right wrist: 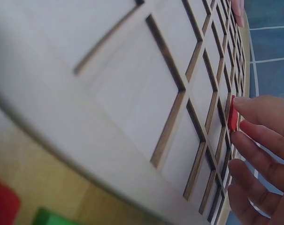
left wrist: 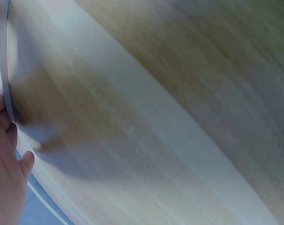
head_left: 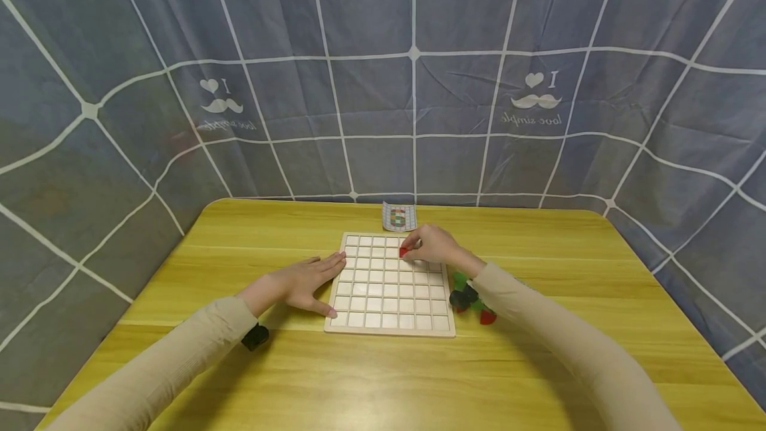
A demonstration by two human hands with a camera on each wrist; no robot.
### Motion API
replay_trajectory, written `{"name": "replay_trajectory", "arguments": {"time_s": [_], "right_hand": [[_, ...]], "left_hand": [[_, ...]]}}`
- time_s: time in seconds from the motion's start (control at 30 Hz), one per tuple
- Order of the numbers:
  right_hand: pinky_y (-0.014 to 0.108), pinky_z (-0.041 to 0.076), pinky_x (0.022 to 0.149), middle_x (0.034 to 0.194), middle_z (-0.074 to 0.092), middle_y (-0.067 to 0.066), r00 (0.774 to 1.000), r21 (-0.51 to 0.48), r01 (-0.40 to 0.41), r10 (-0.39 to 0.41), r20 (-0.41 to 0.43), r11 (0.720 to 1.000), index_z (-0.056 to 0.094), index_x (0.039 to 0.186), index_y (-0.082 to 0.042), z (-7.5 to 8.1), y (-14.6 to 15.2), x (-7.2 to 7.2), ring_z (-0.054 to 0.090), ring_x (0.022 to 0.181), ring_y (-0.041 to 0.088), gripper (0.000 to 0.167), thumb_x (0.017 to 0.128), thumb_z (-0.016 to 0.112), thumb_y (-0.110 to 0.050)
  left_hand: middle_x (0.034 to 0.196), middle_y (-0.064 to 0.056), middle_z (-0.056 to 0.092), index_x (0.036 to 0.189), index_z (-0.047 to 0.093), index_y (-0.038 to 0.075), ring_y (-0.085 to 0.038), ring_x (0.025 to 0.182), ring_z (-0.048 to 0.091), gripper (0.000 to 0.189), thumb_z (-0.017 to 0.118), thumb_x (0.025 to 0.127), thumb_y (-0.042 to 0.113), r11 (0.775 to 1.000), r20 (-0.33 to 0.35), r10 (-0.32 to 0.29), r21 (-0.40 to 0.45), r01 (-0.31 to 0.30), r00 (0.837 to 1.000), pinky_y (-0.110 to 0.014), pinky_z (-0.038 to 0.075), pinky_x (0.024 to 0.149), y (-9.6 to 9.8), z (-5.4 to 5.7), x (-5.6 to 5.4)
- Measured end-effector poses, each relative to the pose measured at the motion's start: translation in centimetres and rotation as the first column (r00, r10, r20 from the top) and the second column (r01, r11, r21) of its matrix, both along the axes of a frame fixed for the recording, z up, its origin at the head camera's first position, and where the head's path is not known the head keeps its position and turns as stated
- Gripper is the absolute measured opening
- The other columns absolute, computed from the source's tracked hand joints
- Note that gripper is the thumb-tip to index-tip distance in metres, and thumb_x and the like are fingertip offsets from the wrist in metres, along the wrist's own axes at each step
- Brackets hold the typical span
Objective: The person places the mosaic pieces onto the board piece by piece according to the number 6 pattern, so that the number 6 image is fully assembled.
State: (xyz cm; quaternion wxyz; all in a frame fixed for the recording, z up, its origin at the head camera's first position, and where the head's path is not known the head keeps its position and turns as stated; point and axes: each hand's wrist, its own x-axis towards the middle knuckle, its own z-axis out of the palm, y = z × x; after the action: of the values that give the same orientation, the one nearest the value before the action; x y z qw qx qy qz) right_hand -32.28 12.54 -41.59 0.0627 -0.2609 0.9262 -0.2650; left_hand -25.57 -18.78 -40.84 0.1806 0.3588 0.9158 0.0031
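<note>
A pale wooden grid board (head_left: 389, 333) with square cells lies on the table. My right hand (head_left: 435, 245) pinches a small red tile (head_left: 403, 253) between thumb and fingertips, over a cell near the board's far right part. In the right wrist view the red tile (right wrist: 233, 114) is at or just above the grid; whether it sits in the cell cannot be told. My left hand (head_left: 305, 283) rests along the board's left edge, fingers and thumb spread. Only part of the left hand (left wrist: 8, 168) shows in the left wrist view, beside the board's edge.
A small card with a printed coloured pattern (head_left: 399, 217) lies beyond the board. Right of it, partly under my right forearm, are green pieces (head_left: 460, 280), dark pieces (head_left: 463, 298) and red pieces (head_left: 487, 317). Dark pieces (head_left: 255, 337) lie by my left sleeve. A grey curtain (head_left: 371, 98) hangs behind.
</note>
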Motion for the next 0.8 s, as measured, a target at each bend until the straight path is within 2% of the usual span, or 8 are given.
{"name": "replay_trajectory", "arguments": {"time_s": [0.13, 0.23, 0.33, 0.47, 0.63, 0.8], "right_hand": [[0.033, 0.056, 0.076, 0.105, 0.074, 0.005, 0.999, -0.019, 0.022, -0.021, 0.027, 1.0, 0.074, 0.108, -0.012, 0.5, 0.7, 0.3, 0.069, 0.093, 0.021, 0.026, 0.085, 0.073, -0.024], [0.031, 0.055, 0.074, 0.106, 0.073, 0.004, 0.999, -0.034, 0.043, -0.042, 0.025, 0.999, 0.073, 0.11, -0.012, 0.9, 1.3, 0.5, 0.068, 0.089, 0.019, 0.027, 0.086, 0.072, -0.024], [0.028, 0.051, 0.066, 0.104, 0.073, 0.004, 0.999, -0.041, 0.047, -0.048, -0.02, 0.998, 0.074, 0.109, -0.011, 1.2, 2.1, 0.6, 0.065, 0.079, 0.015, 0.026, 0.086, 0.072, -0.024], [0.027, 0.046, 0.06, 0.1, 0.072, 0.004, 0.994, -0.049, 0.067, -0.07, -0.078, 0.997, 0.073, 0.109, -0.011, 1.5, 3.3, 0.8, 0.059, 0.074, 0.014, 0.027, 0.086, 0.072, -0.024], [0.028, 0.046, 0.063, 0.101, 0.073, 0.005, 0.987, -0.079, 0.105, -0.114, -0.114, 0.991, 0.073, 0.109, -0.009, 1.9, 5.4, 1.0, 0.06, 0.08, 0.018, 0.027, 0.086, 0.072, -0.023], [0.03, 0.05, 0.067, 0.104, 0.072, 0.01, 0.987, -0.1, 0.101, -0.112, -0.116, 0.99, 0.072, 0.111, -0.006, 2.2, 7.5, 1.1, 0.061, 0.084, 0.021, 0.029, 0.086, 0.071, -0.021]], "left_hand": [[0.162, -0.015, 0.003, 0.154, 0.011, 0.003, -0.029, 0.15, 0.011, 0.106, 0.057, 0.084, 0.067, 1.0, -0.003, -0.004, 0.007, 0.004, 1.0, -0.05, 0.016, 0.121, 0.0, -0.1, -0.2], [0.162, -0.015, 0.004, 0.154, 0.012, 0.002, -0.029, 0.15, 0.012, 0.106, 0.057, 0.083, 0.067, 1.0, -0.007, -0.006, 0.018, 0.006, 1.0, -0.051, 0.017, 0.121, -0.1, -0.2, -0.2], [0.162, -0.017, 0.006, 0.154, 0.013, 0.001, -0.031, 0.149, 0.014, 0.106, 0.057, 0.083, 0.067, 0.999, -0.012, -0.01, 0.035, 0.01, 1.0, -0.052, 0.018, 0.12, -0.2, -0.3, -0.2], [0.162, -0.016, 0.006, 0.154, 0.013, 0.002, -0.03, 0.149, 0.014, 0.106, 0.057, 0.083, 0.068, 0.999, -0.014, -0.009, 0.036, 0.009, 1.0, -0.052, 0.018, 0.12, -0.3, -0.4, 0.0], [0.162, -0.015, 0.005, 0.154, 0.013, 0.003, -0.03, 0.149, 0.014, 0.106, 0.056, 0.083, 0.069, 0.999, -0.019, -0.013, 0.035, 0.013, 1.0, -0.051, 0.018, 0.12, -0.3, -0.6, -0.1], [0.162, -0.015, 0.006, 0.154, 0.012, 0.003, -0.03, 0.149, 0.015, 0.107, 0.055, 0.082, 0.07, 0.999, -0.023, -0.021, 0.036, 0.021, 1.0, -0.051, 0.019, 0.12, -0.3, -0.6, -0.2]]}}
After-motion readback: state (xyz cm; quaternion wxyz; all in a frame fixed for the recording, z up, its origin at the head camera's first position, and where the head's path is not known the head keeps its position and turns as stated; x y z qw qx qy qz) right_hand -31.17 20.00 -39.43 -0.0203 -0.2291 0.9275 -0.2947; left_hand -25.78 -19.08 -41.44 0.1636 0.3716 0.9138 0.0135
